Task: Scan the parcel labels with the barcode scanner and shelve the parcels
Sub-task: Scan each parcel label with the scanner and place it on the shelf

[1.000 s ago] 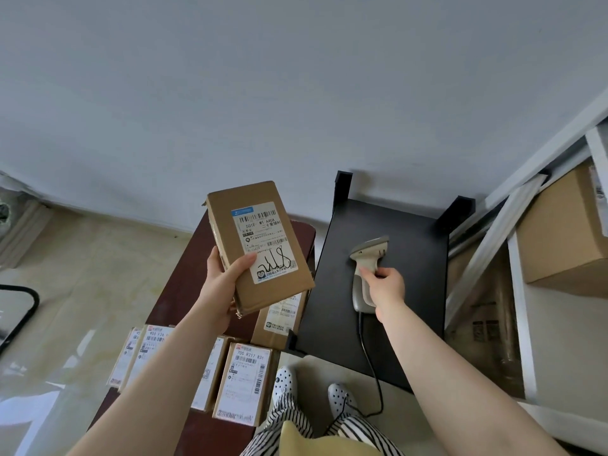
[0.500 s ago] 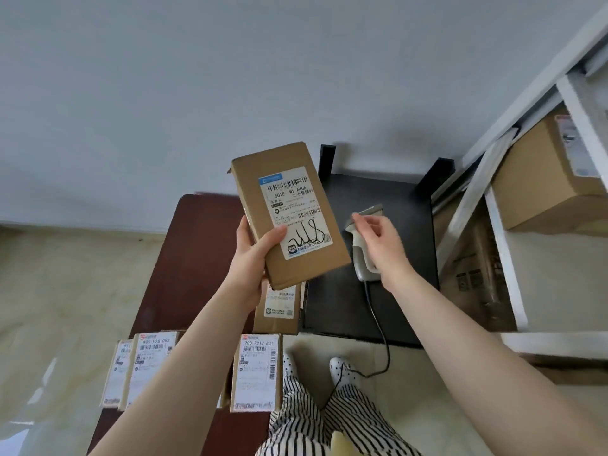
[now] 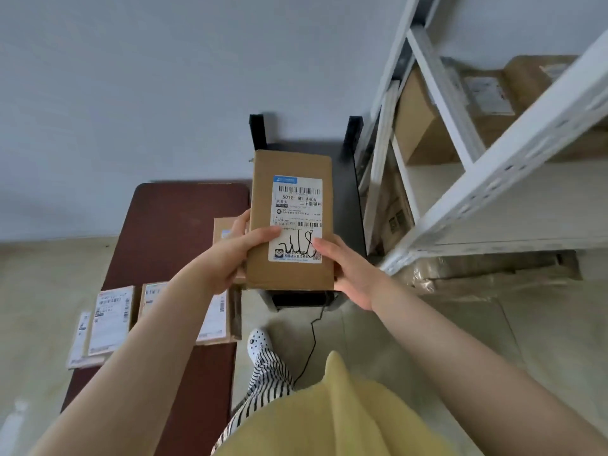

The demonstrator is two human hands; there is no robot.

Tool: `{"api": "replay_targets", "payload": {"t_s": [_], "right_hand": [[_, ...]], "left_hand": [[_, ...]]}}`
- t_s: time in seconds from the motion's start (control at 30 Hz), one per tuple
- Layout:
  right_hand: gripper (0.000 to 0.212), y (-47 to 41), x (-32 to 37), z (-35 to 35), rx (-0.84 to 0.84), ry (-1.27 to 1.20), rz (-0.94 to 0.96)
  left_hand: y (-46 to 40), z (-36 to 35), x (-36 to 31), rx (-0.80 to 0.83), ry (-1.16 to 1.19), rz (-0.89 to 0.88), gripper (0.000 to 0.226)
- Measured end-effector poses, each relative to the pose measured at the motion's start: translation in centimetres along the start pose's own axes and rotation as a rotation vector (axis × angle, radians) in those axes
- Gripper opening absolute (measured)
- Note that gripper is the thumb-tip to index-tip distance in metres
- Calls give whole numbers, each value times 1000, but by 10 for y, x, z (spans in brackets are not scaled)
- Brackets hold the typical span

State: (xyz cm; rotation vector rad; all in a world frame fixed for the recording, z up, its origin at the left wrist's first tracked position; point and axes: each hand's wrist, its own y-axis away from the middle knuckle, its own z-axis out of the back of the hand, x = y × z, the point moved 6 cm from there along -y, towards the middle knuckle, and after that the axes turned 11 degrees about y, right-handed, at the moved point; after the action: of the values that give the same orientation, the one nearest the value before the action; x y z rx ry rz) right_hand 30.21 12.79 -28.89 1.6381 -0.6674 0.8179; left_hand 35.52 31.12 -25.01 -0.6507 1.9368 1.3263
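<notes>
Brown parcel (image 3: 289, 222) tight between left hand (image 3: 230, 258) and right hand (image 3: 348, 271), fingers (image 3: 263, 233) across its label (image 3: 297, 218).

Parcel storeroom, white metal shelving (image 3: 513, 166), labelled cardboard parcels (image 3: 110, 319)

The parcel (image 3: 291, 222) covers most of the black stand (image 3: 357, 205), so whatever's on top of it can't be seen; only a cable (image 3: 311, 343) trails out at 6 o'clock. The left forearm hides part of the labelled parcels (image 3: 110, 319) at 8 o'clock, print too blurry to read. The shelf boxes (image 3: 424, 120) at 2 o'clock are smeared, with the frame edge cutting them off.
</notes>
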Motion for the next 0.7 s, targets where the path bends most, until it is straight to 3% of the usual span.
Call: {"api": "replay_targets", "payload": {"t_s": [0.23, 0.4, 0.53, 0.7], "right_hand": [[108, 118, -115, 41, -8, -64, -121], [98, 197, -164, 90, -110, -168, -169], [79, 254, -182, 138, -246, -176, -152], [78, 310, -196, 195, -449, -283, -127]], "left_hand": [[66, -91, 106, 20, -110, 220, 102], [80, -175, 151, 92, -206, 336, 96], [74, -247, 166, 214, -288, 390, 103], [60, -342, 168, 379, -413, 373, 130]]}}
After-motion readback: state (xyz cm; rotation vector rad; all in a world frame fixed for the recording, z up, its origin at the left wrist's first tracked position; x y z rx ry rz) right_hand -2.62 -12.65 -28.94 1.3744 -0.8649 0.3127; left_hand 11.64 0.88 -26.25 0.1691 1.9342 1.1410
